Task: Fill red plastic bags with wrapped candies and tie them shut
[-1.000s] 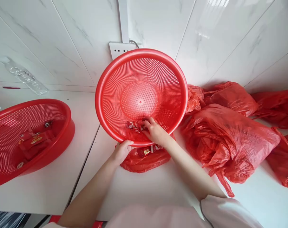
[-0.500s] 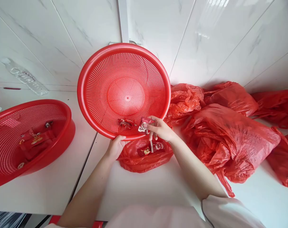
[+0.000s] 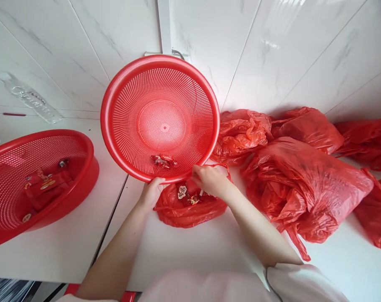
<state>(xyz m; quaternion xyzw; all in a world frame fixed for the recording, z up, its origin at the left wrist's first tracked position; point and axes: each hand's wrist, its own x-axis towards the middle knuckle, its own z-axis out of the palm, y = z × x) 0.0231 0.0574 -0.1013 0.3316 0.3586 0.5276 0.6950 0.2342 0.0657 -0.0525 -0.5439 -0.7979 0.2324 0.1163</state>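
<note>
A red mesh basket (image 3: 216,121) is tilted toward me, with a few small red packets (image 3: 164,161) lying low inside it. My left hand (image 3: 152,193) grips the near rim, its thumb over the edge. Just right of it, my right hand (image 3: 209,178) is at the lower right rim with fingers bent down; whether it holds the rim or something else is hidden. Below the basket an open red plastic bag (image 3: 190,218) lies on the table, holding several wrapped packets, one with a white label (image 3: 182,192).
Another red basket (image 3: 91,159) with red items leans at the left. A clear plastic bottle (image 3: 33,100) lies by the wall. Several filled red bags, a large one (image 3: 316,184) among them, cover the table's right side. A dark seam crosses the white table (image 3: 67,247).
My right hand has moved down from inside the basket to its rim. The white-labelled packet it held is now in the bag. The basket has shifted slightly left.
</note>
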